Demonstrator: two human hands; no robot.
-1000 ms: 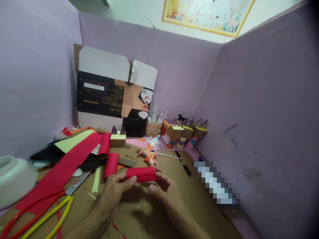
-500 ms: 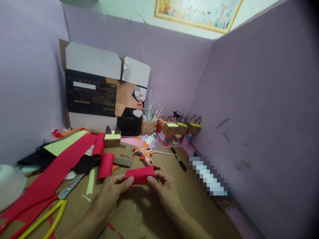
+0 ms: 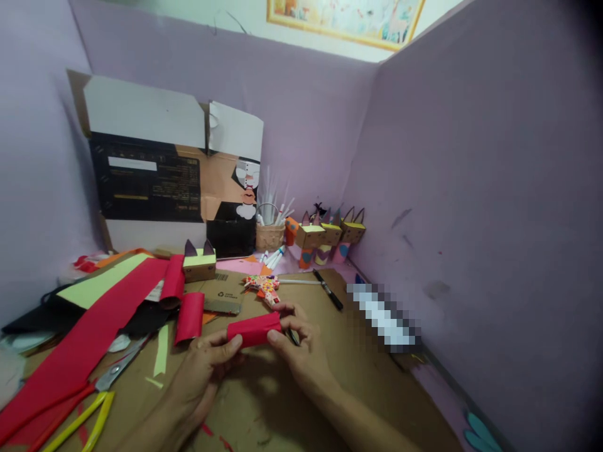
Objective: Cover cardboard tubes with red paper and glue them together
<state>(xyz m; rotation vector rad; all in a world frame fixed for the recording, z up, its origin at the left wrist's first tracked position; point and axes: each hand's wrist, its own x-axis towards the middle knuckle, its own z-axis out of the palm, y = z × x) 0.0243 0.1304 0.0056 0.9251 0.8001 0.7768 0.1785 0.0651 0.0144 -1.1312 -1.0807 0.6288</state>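
Note:
A red paper tube (image 3: 254, 331) is held level between my two hands, just above the cardboard mat. My left hand (image 3: 206, 364) grips its left end, thumb on the near side. At the other end, my right hand (image 3: 301, 348) pinches the tube between thumb and fingers. A small dark object shows by the right fingers; I cannot make out what it is. Two more red tubes are close by: one (image 3: 190, 318) stands just beyond my left hand, and another (image 3: 173, 282) leans behind it beside a cardboard cat head (image 3: 200, 262).
Red-and-yellow-handled scissors (image 3: 110, 375) lie at left on a long red paper strip (image 3: 89, 339). A patterned glue gun (image 3: 264, 287) and a black marker (image 3: 328, 290) lie beyond my hands. Cat figures (image 3: 311, 237) and a basket (image 3: 270, 238) stand at the back.
The camera view has turned a little to the right, so the scene sits further left. Both hands keep hold of the red tube; the right index finger is slightly more raised.

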